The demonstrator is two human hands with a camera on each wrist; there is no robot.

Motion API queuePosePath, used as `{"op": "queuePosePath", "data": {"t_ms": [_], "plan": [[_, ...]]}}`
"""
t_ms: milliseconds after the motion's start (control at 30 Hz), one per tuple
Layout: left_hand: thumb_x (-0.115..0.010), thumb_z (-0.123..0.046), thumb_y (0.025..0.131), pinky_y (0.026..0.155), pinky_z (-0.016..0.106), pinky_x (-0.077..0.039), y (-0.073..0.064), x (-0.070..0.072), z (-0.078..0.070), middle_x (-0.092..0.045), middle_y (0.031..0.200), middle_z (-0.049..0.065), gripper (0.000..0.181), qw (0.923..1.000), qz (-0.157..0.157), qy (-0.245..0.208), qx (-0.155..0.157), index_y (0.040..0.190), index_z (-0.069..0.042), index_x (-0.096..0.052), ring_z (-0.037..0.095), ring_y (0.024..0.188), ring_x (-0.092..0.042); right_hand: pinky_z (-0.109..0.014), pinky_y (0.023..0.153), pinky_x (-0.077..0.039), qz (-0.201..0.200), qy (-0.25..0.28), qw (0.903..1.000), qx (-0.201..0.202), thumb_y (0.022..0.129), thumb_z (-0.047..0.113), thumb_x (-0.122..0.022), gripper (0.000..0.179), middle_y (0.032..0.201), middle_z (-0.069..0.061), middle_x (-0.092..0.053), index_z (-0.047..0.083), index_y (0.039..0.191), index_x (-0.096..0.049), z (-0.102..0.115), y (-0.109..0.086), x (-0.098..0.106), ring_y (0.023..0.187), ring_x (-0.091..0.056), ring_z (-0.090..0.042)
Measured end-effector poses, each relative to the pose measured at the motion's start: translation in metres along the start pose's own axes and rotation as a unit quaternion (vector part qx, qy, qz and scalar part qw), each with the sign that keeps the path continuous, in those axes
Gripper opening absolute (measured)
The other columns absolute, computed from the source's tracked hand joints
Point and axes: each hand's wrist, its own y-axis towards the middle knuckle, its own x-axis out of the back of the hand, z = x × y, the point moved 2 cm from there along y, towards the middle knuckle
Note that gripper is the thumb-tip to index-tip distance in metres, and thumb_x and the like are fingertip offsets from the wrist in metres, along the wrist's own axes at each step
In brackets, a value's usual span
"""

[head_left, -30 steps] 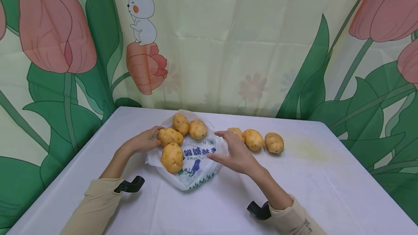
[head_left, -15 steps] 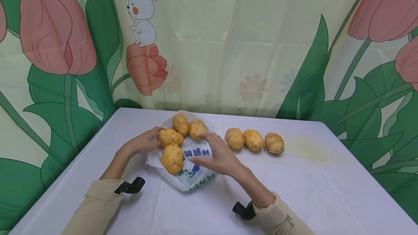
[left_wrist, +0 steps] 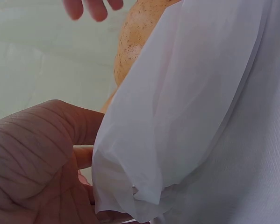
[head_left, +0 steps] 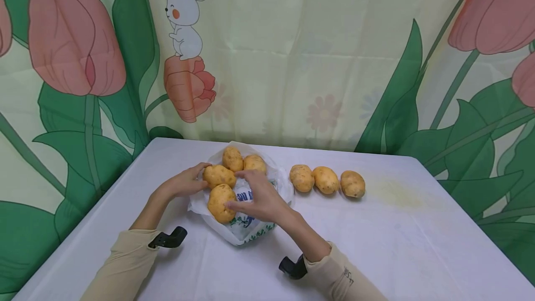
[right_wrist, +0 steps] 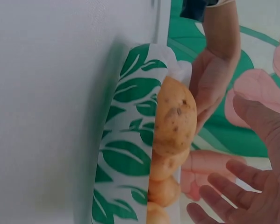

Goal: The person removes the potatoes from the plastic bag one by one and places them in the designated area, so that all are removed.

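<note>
Several potatoes lie on a white plastic bag with blue and green print point(head_left: 260, 232). My left hand point(head_left: 181, 185) grips the end of the leftmost potato point(head_left: 219, 176). In the left wrist view its fingertips pass behind the white bag edge point(left_wrist: 191, 102), partly hidden. My right hand point(head_left: 265, 199) is over the bag with thumb and fingers spread, its thumb tip overlapping the front potato point(head_left: 219, 202) in the head view. In the right wrist view that hand point(right_wrist: 256, 186) holds nothing, and the front potato point(right_wrist: 176, 114) pokes above the leaf-printed bag.
To the right of the bag, three potatoes point(head_left: 326, 180) sit in a row on the white-covered table point(head_left: 401, 245). Behind its far edge hangs a curtain point(head_left: 267, 59) printed with tulips and a rabbit. Each wrist wears a black camera mount point(head_left: 168, 238).
My right hand has moved left from beside the potato row across the bag to the front potato. My left hand has stayed where it was, and the potatoes have not moved.
</note>
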Motion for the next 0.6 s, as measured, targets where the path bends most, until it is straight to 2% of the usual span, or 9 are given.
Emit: {"op": "queuePosePath", "data": {"t_ms": [100, 233, 600], "plan": [[-0.056, -0.017, 0.094, 0.115, 0.067, -0.029, -0.001, 0.000, -0.001, -0.035, 0.156, 0.034, 0.066, 1.0000, 0.000, 0.000, -0.001, 0.153, 0.004, -0.033, 0.051, 0.144, -0.034, -0.050, 0.110, -0.043, 0.011, -0.006, 0.9999, 0.003, 0.088, 0.036, -0.080, 0.072, 0.145, -0.013, -0.055, 0.004, 0.145, -0.050, 0.001, 0.004, -0.007, 0.135, -0.049, -0.031], [-0.056, -0.017, 0.095, 0.115, 0.067, -0.029, 0.000, 0.001, -0.002, -0.035, 0.156, 0.034, 0.066, 1.0000, 0.002, 0.000, -0.006, 0.153, 0.004, -0.033, 0.051, 0.144, -0.034, -0.047, 0.107, -0.046, 0.027, -0.015, 0.9994, -0.013, 0.088, 0.039, -0.080, 0.073, 0.142, -0.013, -0.057, 0.005, 0.145, -0.050, 0.001, 0.008, -0.015, 0.131, -0.052, -0.031], [-0.055, -0.016, 0.095, 0.115, 0.066, -0.029, -0.001, 0.002, 0.000, -0.037, 0.154, 0.035, 0.065, 0.9999, 0.001, 0.003, -0.012, 0.153, 0.004, -0.033, 0.052, 0.143, -0.035, -0.040, 0.105, -0.048, 0.054, -0.048, 0.9970, -0.026, 0.085, 0.039, -0.083, 0.071, 0.137, -0.009, -0.057, 0.009, 0.142, -0.054, -0.007, 0.010, -0.031, 0.125, -0.054, -0.022]]}}
